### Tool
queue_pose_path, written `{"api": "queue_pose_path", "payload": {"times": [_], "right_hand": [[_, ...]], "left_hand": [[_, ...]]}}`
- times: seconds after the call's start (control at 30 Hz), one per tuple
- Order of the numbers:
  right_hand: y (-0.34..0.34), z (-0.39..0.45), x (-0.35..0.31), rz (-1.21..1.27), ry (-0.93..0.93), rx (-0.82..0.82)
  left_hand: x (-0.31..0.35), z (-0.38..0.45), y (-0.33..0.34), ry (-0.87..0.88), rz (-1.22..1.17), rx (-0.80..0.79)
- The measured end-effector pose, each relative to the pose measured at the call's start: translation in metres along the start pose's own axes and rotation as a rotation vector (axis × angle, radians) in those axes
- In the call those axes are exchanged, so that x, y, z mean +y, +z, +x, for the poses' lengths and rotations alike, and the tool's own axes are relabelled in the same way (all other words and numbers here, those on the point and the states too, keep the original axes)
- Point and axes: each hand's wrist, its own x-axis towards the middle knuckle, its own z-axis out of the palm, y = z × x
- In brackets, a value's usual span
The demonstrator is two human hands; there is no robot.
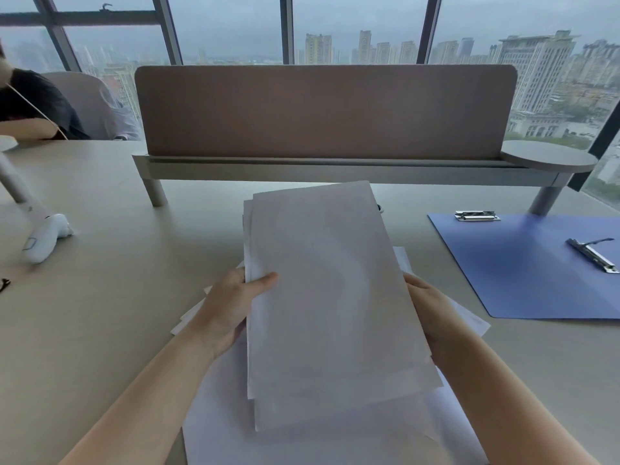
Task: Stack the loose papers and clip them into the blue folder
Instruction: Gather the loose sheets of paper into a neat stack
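I hold a stack of white papers [328, 297] tilted up above the desk, its edges not quite even. My left hand [231, 310] grips its left edge, thumb on top. My right hand [426, 313] holds the right edge, mostly behind the sheets. More loose papers [218, 441] lie flat on the desk beneath the stack. The blue folder [523, 273] lies open at the right, apart from my hands, with a metal clip [476, 216] at its top edge and a second metal clip [593, 255] near its right side.
A brown desk divider [322, 112] on metal legs stands behind the papers, with a round shelf [550, 156] at its right end. A white device [47, 236] lies at the left. Another person [30, 105] sits at the far left. Windows lie beyond.
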Motion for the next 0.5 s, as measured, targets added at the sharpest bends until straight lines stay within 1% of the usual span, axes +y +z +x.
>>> {"api": "queue_pose_path", "payload": {"times": [0.07, 0.1, 0.2, 0.23, 0.3, 0.4, 0.43, 0.5], "right_hand": [[0.002, -0.002, 0.000, 0.006, 0.004, 0.047], [0.003, 0.000, 0.001, 0.006, 0.018, 0.055], [0.008, 0.002, 0.000, 0.044, 0.100, 0.018], [0.008, 0.004, 0.002, 0.045, 0.090, -0.008], [0.010, 0.004, 0.004, 0.001, 0.015, -0.033], [0.011, 0.006, 0.008, -0.112, -0.109, -0.008], [0.010, 0.008, 0.008, -0.158, -0.144, 0.024], [0.004, 0.012, 0.009, -0.299, -0.210, 0.138]], "left_hand": [[-0.002, 0.000, -0.001, -0.006, 0.016, -0.048], [-0.004, 0.001, -0.002, 0.014, 0.022, -0.043], [-0.005, 0.004, -0.004, 0.078, 0.012, 0.029], [-0.005, 0.006, -0.005, 0.075, 0.006, 0.048], [-0.005, 0.007, -0.006, 0.009, -0.003, 0.089], [-0.004, 0.007, -0.007, -0.110, 0.004, 0.112], [-0.002, 0.007, -0.007, -0.136, -0.023, 0.107], [0.006, 0.004, -0.012, -0.200, -0.134, 0.101]]}}
